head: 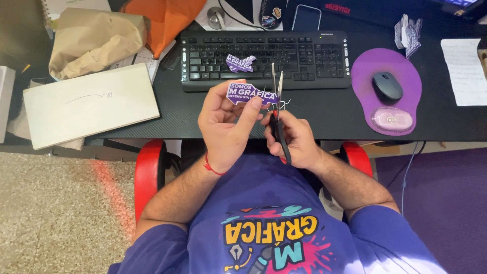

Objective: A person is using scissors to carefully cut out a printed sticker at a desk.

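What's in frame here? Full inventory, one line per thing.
sticker cut-out: 1, purple with white print, in the left hand
second sticker cut-out: 1, purple, lying on the keyboard
scissors: 1, black handles, in the right hand, blades at the held sticker's edge
keyboard: 1, black, desk centre
mouse: 1, dark grey, on the pad
mouse pad: 1, purple with pink wrist rest, desk right
phone: 1, dark, behind the keyboard
paper bag: 1, brown, crumpled, desk left
flat box: 1, cream, desk left
chair armrests: 2, red, beside the person
left hand: 1, red wrist thread
right hand: 1
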